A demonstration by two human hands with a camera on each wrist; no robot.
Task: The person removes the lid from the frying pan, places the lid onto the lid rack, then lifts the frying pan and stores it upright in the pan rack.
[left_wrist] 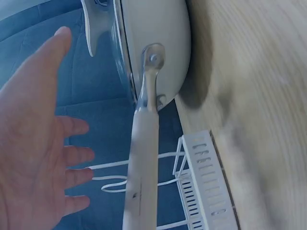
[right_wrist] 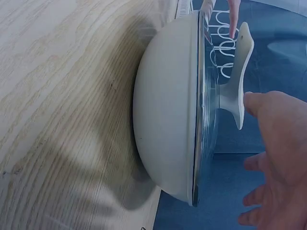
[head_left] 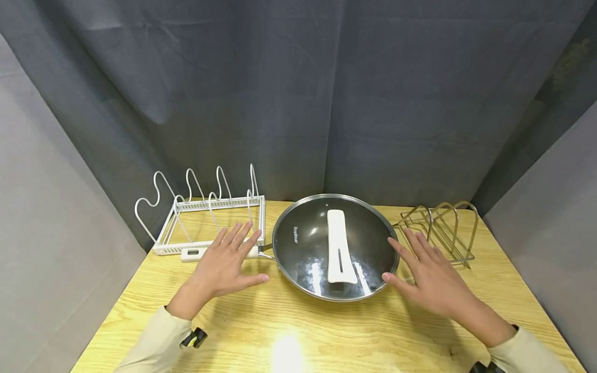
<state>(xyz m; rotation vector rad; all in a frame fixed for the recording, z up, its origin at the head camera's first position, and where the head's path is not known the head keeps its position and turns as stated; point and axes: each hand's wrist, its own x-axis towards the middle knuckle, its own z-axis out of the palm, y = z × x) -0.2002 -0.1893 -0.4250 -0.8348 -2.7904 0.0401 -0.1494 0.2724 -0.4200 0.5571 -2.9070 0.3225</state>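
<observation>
A white wok (right_wrist: pixel 165 108) with a long white handle (left_wrist: pixel 141 167) stands on the table, its handle pointing left. On it lies a glass lid (head_left: pixel 308 259) with a metal rim and a tall white knob (head_left: pixel 337 233). My left hand (head_left: pixel 226 264) hovers above the wok's handle with fingers spread, apart from it in the left wrist view. On the other side, my right hand (head_left: pixel 431 280) is held near the lid's right edge, fingers straight and spread, holding nothing. Part of the handle is hidden behind my left hand in the head view.
A white wire rack (head_left: pixel 163 247) with several upright loops stands at the back left, close behind the handle. At the back right is a bronze-coloured wire rack (head_left: pixel 471 243), partly behind my right hand. A dark curtain (head_left: pixel 280 103) hangs behind the wooden table (head_left: pixel 261 331).
</observation>
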